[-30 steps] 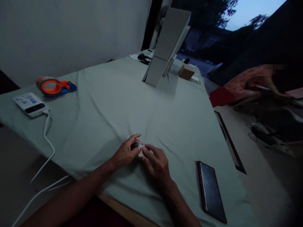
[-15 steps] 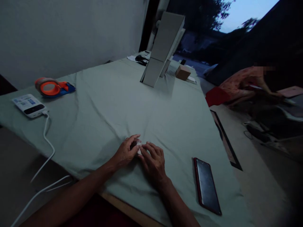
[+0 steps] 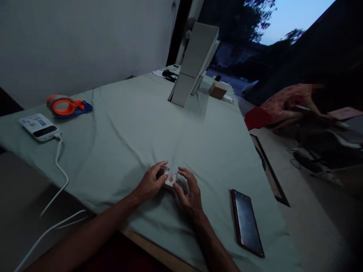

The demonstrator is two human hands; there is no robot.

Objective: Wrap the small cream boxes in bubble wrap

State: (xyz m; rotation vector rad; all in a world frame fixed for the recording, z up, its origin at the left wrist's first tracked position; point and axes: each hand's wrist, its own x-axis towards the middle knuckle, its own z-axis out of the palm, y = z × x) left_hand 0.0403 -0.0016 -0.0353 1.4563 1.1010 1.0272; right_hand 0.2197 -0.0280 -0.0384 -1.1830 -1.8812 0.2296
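A small whitish block-like object (image 3: 170,179), with reddish marks on its top, lies on the cloth-covered table between my hands; its exact kind is too small and dim to make out. My left hand (image 3: 153,179) grips its left side, thumb in front and fingers behind, hiding that end. To the right, my right hand (image 3: 190,190) has its thumb and fingers spread apart around the object's right end. The right thumb tip is close to the front corner; whether it touches, I cannot tell.
A phone (image 3: 247,223) lies at the right. At the left are a tape dispenser (image 3: 68,107) and a white device (image 3: 39,127) with a cable (image 3: 62,170). Tall white boxes (image 3: 193,62) and a brown box (image 3: 217,90) stand farther back. Another person (image 3: 286,100) bends over at the far right.
My right hand has drawn back to the right and its fingers have spread, uncovering more of the whitish object. My left hand stays in place on it.
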